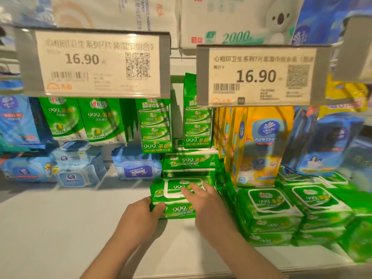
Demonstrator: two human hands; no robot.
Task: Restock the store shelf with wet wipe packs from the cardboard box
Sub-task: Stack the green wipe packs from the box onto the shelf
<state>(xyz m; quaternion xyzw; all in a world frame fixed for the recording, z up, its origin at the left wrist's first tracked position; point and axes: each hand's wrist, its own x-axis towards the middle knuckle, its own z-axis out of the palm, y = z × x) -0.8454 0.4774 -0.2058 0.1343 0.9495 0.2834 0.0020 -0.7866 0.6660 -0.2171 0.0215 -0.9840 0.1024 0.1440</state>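
Note:
A green wet wipe pack point(173, 191) lies flat on top of another green pack point(181, 211) on the white shelf point(70, 218). My left hand point(141, 213) grips the top pack's near left corner, thumb on its front edge. My right hand point(203, 198) rests flat on the pack's top, fingers spread. More green packs point(189, 161) are stacked behind it, and further stacks of green packs point(269, 210) stand to the right. The cardboard box is out of sight.
Two price tags reading 16.90 point(94, 61) point(259, 75) hang overhead in front of the shelf. Green hanging packs point(82, 119), yellow packs point(259, 143) and blue packs point(326, 143) hang behind. Blue and white wipe packs point(78, 166) point(138, 168) sit at the back left.

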